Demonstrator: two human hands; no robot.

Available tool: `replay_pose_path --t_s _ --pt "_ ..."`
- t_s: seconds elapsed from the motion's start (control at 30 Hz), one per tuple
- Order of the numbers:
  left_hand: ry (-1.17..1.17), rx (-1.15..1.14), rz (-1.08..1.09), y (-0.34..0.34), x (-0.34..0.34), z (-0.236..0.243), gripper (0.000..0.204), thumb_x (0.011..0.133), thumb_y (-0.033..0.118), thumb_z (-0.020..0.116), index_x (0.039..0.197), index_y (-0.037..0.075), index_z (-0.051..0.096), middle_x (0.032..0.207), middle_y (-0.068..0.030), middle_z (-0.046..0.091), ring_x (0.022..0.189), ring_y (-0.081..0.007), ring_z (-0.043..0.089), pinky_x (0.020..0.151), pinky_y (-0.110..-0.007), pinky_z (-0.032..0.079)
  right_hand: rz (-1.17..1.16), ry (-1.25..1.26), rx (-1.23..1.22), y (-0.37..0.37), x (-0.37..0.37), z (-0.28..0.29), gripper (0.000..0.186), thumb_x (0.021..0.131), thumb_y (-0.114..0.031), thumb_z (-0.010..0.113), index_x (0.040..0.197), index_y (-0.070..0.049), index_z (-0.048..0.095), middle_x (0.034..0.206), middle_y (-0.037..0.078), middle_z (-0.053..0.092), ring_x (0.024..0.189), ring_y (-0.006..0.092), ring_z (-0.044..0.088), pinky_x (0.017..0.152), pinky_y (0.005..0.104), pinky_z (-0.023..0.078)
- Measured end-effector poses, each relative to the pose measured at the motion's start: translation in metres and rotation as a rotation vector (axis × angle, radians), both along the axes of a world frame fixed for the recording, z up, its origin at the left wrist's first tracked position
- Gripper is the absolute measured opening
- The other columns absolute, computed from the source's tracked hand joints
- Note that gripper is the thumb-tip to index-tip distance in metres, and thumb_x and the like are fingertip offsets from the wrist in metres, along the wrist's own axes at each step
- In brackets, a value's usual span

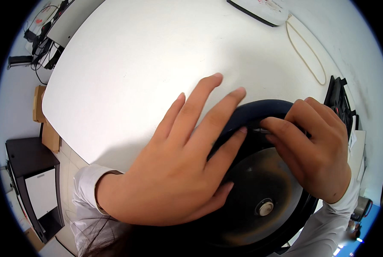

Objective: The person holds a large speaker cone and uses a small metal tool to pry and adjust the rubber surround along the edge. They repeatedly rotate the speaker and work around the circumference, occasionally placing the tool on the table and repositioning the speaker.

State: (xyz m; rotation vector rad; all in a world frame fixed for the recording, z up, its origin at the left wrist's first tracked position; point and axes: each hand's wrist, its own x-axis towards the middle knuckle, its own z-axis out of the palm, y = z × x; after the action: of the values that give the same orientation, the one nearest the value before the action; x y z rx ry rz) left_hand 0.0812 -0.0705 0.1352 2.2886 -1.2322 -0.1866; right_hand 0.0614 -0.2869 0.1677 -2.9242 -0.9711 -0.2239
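A round rice cooker body (266, 175) stands at the near right of the white table, dark blue outside and black within. At its bottom is a dark heating plate with a silvery round button in the middle. My left hand (174, 167) lies over the cooker's left side, fingers spread, the index fingertip by the inner rim. At the far inner rim my right hand (313, 147) is closed, thumb and index finger pinched together. A small pale bit shows at those fingertips; I cannot make out what it is.
The white table (127, 68) stretches ahead and left. Toward its far right are a white, black-edged object (262, 10) and a cream cord loop (307, 53). A black case (340, 96) lies at the right. Cardboard boxes (50, 135) and a dark cabinet (33, 158) stand left.
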Motion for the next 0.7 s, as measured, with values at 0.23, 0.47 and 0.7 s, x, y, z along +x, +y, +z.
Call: replay_pose_path --t_s 0.23,0.47,0.7 --pt "0.047 -0.050 0.002 0.000 0.000 -0.005 0.058 0.064 0.023 0.075 0.115 -0.001 0.063 0.144 -0.0296 0.031 0.135 -0.0568 0.020 0.104 -0.066 0.028 -0.004 -0.010 0.010 -0.001 0.000 -0.003 0.027 0.063 -0.003 0.076 0.088 -0.003 0.067 0.070 0.006 0.048 0.062 0.0193 0.051 0.053 0.0320 0.039" --pt "0.048 -0.068 0.028 0.001 -0.001 -0.006 0.059 0.063 0.021 0.075 0.117 0.002 0.061 0.144 -0.0293 0.033 0.135 -0.0561 0.022 0.103 -0.065 0.028 0.018 -0.027 0.017 0.000 0.000 -0.006 0.030 0.061 -0.005 0.076 0.089 -0.003 0.067 0.070 0.005 0.048 0.062 0.0179 0.050 0.051 0.0311 0.039" --pt "0.187 -0.399 0.050 0.009 0.000 -0.031 0.081 0.068 0.012 0.067 0.142 0.002 0.032 0.144 -0.0278 0.033 0.138 -0.0454 0.027 0.111 -0.057 0.023 -0.033 0.016 -0.047 0.011 0.000 0.003 0.028 0.062 -0.010 0.074 0.088 -0.003 0.066 0.071 0.004 0.048 0.065 0.0172 0.051 0.049 0.0291 0.039"
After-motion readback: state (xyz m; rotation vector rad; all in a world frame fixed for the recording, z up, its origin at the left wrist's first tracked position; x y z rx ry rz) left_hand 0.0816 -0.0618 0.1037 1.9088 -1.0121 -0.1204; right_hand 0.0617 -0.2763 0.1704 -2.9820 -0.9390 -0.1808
